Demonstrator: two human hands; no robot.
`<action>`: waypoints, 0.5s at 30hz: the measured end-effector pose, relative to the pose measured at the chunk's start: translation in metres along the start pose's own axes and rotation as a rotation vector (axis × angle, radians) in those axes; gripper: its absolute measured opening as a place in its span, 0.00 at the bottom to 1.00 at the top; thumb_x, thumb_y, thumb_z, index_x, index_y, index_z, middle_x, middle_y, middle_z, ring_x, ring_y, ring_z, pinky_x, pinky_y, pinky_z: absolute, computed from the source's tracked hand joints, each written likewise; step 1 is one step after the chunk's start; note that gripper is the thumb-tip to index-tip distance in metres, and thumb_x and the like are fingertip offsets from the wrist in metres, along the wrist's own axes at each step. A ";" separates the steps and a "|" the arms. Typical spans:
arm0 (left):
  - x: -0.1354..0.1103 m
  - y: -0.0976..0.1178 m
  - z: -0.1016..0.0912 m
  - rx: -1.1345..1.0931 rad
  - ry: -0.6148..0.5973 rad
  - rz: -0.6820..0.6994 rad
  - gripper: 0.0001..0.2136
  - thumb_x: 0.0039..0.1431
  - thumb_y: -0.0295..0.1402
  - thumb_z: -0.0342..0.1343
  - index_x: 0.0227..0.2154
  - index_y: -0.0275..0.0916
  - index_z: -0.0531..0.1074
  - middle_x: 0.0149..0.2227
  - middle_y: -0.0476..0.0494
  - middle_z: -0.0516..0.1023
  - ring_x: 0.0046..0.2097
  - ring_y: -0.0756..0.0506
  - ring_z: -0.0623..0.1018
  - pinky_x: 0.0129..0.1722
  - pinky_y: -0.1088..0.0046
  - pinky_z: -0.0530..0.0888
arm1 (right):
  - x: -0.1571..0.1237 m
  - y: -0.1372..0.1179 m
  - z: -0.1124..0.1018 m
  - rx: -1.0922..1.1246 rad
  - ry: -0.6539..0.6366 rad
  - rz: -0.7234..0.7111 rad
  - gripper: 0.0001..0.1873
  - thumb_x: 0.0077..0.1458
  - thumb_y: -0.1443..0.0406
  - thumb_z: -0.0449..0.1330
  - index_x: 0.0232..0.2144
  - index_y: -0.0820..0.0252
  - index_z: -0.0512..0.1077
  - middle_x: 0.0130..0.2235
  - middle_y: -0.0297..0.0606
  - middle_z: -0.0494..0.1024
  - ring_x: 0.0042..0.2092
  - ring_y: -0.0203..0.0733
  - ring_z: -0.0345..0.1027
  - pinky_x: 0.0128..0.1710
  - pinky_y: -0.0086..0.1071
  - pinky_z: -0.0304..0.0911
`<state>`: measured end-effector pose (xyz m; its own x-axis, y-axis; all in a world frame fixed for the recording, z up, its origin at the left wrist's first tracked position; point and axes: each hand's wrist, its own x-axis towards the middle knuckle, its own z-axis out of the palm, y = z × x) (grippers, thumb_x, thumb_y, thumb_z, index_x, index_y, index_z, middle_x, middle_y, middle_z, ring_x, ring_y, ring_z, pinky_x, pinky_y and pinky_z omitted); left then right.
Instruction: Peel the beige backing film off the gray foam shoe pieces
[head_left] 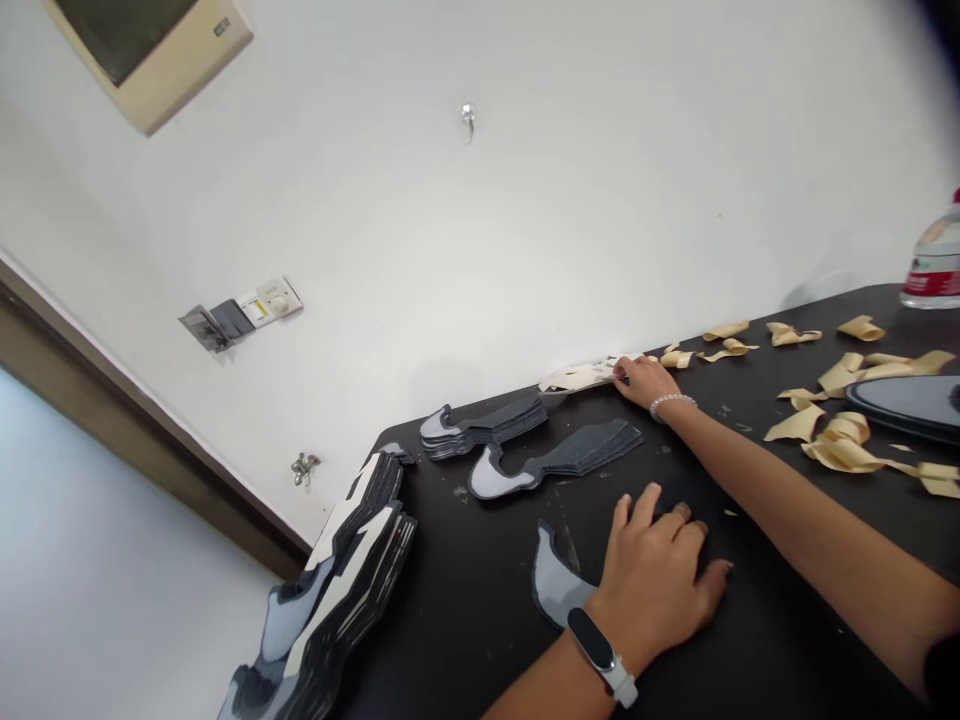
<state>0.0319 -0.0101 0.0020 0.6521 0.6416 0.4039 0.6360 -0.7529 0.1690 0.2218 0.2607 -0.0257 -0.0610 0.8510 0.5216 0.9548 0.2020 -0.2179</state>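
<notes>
My left hand (656,575) lies flat with fingers spread on a grey and black cut shoe piece (553,585) on the black table (465,620); a white band is on that wrist. My right hand (643,380), with a bead bracelet at the wrist, reaches to the far edge by the wall and its fingers pinch a small stack of pale cream cut pieces (579,377). Two stacks of dark grey shoe pieces (487,425) (559,460) lie between the hands.
A larger pile of black, white and grey shoe pieces (337,590) hangs over the table's left corner. Curled tan paper strips (847,425) litter the right side, beside a dark oval part (911,400). A plastic bottle (934,255) stands at the far right. The white wall runs along the table's back edge.
</notes>
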 end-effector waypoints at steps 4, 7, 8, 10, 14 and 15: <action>0.002 -0.001 0.004 0.039 0.055 0.041 0.12 0.62 0.37 0.44 0.37 0.36 0.70 0.38 0.44 0.77 0.51 0.43 0.70 0.51 0.64 0.69 | -0.001 -0.003 -0.003 0.063 -0.008 0.012 0.13 0.51 0.66 0.53 0.39 0.62 0.72 0.36 0.46 0.77 0.46 0.51 0.64 0.44 0.39 0.57; 0.003 -0.002 0.006 0.085 0.068 0.046 0.12 0.62 0.35 0.44 0.27 0.37 0.69 0.28 0.45 0.75 0.37 0.46 0.74 0.39 0.68 0.71 | -0.004 -0.007 -0.009 0.119 0.020 0.071 0.13 0.52 0.64 0.53 0.37 0.62 0.74 0.37 0.47 0.78 0.46 0.52 0.65 0.43 0.40 0.59; 0.003 -0.002 0.006 0.094 0.075 0.045 0.12 0.61 0.35 0.44 0.26 0.37 0.68 0.27 0.45 0.74 0.35 0.46 0.73 0.37 0.68 0.71 | -0.006 -0.008 -0.012 0.143 0.035 0.099 0.13 0.53 0.63 0.53 0.37 0.62 0.74 0.37 0.47 0.78 0.46 0.52 0.66 0.42 0.39 0.60; 0.004 -0.002 0.006 0.091 0.091 0.047 0.12 0.61 0.36 0.46 0.25 0.38 0.67 0.27 0.45 0.74 0.34 0.46 0.73 0.35 0.69 0.70 | -0.010 -0.010 -0.020 0.201 0.065 0.160 0.14 0.53 0.62 0.52 0.37 0.62 0.74 0.37 0.46 0.78 0.45 0.51 0.68 0.41 0.38 0.62; 0.004 -0.002 0.003 -0.003 0.122 0.033 0.09 0.59 0.33 0.47 0.26 0.38 0.68 0.29 0.44 0.74 0.36 0.46 0.73 0.36 0.68 0.70 | -0.032 -0.013 -0.041 0.350 0.115 0.236 0.17 0.55 0.61 0.50 0.38 0.64 0.74 0.39 0.44 0.79 0.41 0.46 0.72 0.40 0.34 0.65; 0.004 -0.002 0.002 -0.042 0.138 0.017 0.08 0.59 0.33 0.47 0.28 0.38 0.68 0.30 0.44 0.74 0.37 0.45 0.73 0.37 0.68 0.71 | -0.042 -0.014 -0.048 0.386 0.122 0.240 0.18 0.56 0.61 0.49 0.39 0.65 0.74 0.40 0.44 0.79 0.41 0.45 0.73 0.40 0.33 0.66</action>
<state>0.0343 -0.0062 0.0014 0.5981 0.6048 0.5259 0.6059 -0.7707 0.1973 0.2245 0.1986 -0.0054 0.2049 0.8371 0.5073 0.7586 0.1917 -0.6227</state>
